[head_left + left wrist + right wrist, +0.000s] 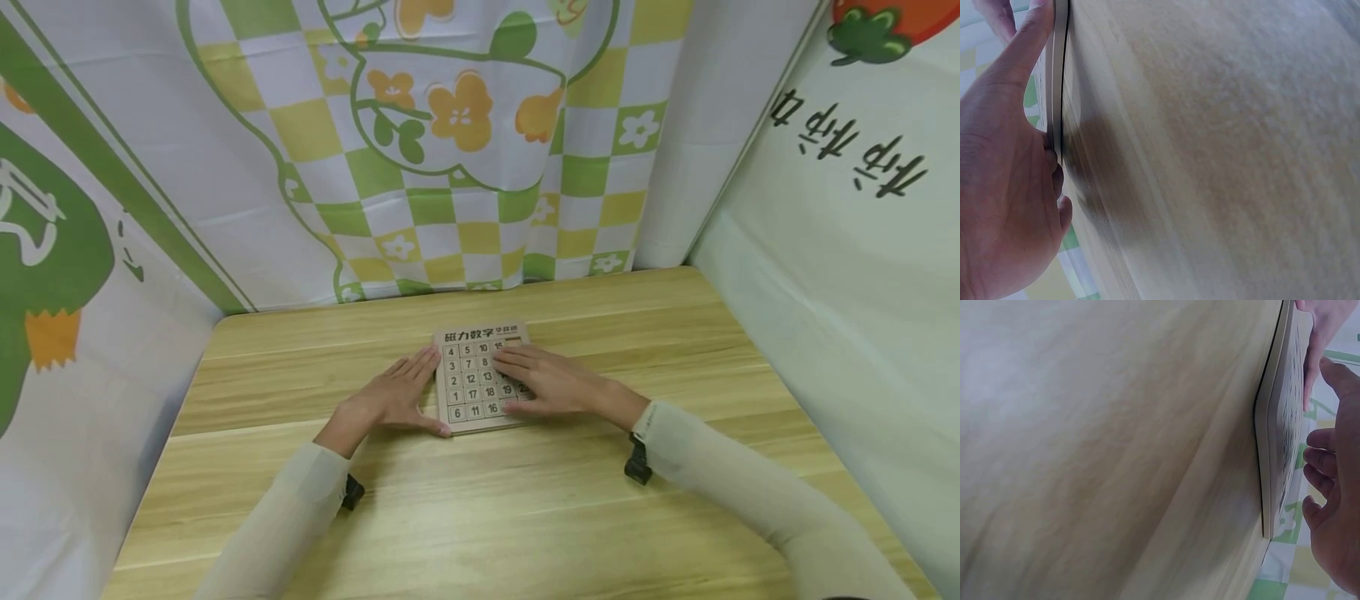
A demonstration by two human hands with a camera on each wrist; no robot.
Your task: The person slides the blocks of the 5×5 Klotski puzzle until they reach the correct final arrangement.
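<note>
A square wooden sliding number puzzle (471,379) lies flat on the table, its numbered tiles in rows below a printed heading. Along its left side rests my left hand (397,396), fingers extended by the edge and thumb spread to the lower left corner. The left wrist view shows this hand (1007,162) against the board's side (1058,69). Over the right part of the tiles is my right hand (555,383), hiding several of them. In the right wrist view its fingers (1322,456) are loosely bent above the board; fingertip contact is unclear.
The wood-grain table (480,508) is bounded by a patterned curtain (465,217) at the back and white cloth walls (832,275) at the sides. A small black device (637,460) is worn at the right wrist.
</note>
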